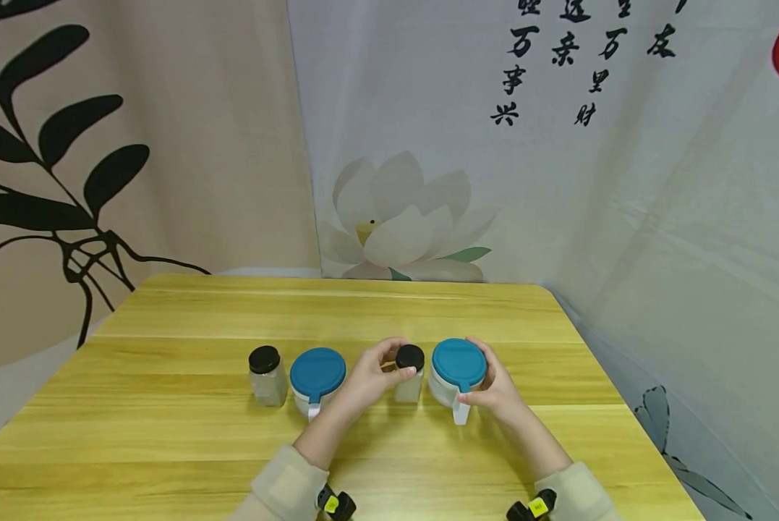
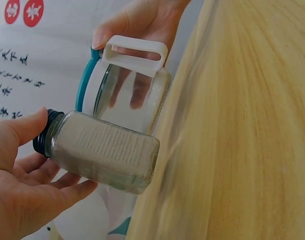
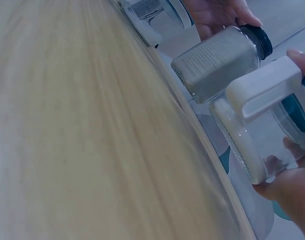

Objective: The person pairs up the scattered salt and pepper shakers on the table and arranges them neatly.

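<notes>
My left hand holds a square glass spice jar with a black screw lid, thumb on the lid and fingers behind it. Pale, light-coloured contents fill the jar. To its right, my right hand grips a clear seasoning pot with a blue lid and a white handle. Its thumb lies near the top of the handle, and its fingers show through the clear wall in the left wrist view. The jar and pot stand side by side, both upright in the head view.
Left of my left hand stand another blue-lidded pot and another black-lidded jar. My left forearm passes close to that pot's handle. The wooden table ends at a cloth backdrop with printed plants and characters.
</notes>
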A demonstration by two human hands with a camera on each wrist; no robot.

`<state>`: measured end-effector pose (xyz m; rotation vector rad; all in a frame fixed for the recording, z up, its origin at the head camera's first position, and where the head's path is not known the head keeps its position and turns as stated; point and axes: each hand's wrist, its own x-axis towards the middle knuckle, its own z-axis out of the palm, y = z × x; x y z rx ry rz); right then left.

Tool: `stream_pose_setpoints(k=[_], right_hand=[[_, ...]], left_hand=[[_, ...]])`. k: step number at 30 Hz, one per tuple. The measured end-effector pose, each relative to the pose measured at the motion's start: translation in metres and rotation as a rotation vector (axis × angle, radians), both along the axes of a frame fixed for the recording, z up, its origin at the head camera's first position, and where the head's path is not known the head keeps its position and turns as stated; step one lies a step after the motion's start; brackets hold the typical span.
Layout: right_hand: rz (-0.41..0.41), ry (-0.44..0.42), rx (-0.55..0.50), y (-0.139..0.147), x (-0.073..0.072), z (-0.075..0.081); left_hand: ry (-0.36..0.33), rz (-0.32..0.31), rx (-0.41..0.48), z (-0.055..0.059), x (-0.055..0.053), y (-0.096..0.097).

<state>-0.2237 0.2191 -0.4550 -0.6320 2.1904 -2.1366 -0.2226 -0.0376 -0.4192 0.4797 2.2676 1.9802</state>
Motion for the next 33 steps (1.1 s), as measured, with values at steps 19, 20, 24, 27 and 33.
stream_pose_setpoints(k=[19, 20, 24, 27, 33], right_hand=[[-0.005, -0.062, -0.043, 0.0025, 0.0026, -0.0044], [-0.002, -0.068, -0.044, 0.0029, 0.0028, -0.0046], [0.019, -0.078, -0.056, 0.0046, 0.0029, -0.0058], [0.029, -0.084, -0.068, 0.006, 0.0025, -0.0073], [0.028, -0.103, -0.063, 0.007, 0.0017, -0.0089]], left_hand=[[-0.005, -0.008, 0.013, -0.0046, 0.0021, 0.0032], [-0.004, -0.007, 0.011, -0.0055, 0.0016, 0.0034], [0.001, -0.003, 0.014, -0.0073, 0.0013, 0.0038], [0.008, 0.0, 0.012, -0.0074, 0.002, 0.0041], [0.018, 0.001, 0.012, -0.0078, 0.0025, 0.0047]])
